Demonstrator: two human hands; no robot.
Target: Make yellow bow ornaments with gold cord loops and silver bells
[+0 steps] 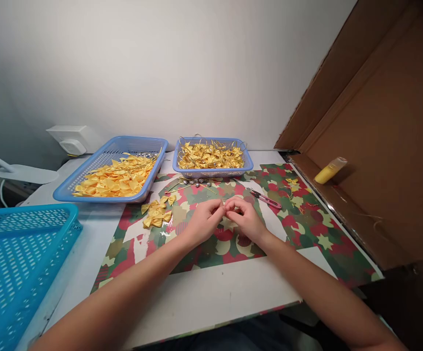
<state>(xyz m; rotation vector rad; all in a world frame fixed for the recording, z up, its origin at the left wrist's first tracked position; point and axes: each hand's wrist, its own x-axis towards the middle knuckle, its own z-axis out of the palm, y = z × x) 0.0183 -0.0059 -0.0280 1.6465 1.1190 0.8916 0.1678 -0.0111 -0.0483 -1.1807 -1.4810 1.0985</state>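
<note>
My left hand and my right hand meet fingertip to fingertip over the patterned red and green mat. Both are closed in a pinch on something too small to make out. A small heap of yellow ribbon bows lies just left of my left hand. Pink-handled snips rest just beyond my right hand. Several small silver beads on gold threads lie on the mat in front of the baskets.
Two lilac-blue baskets stand at the back: a long one with flat yellow bows, a smaller one with bows on gold loops. A turquoise basket sits at near left. A yellow glue bottle lies by the cardboard wall at right.
</note>
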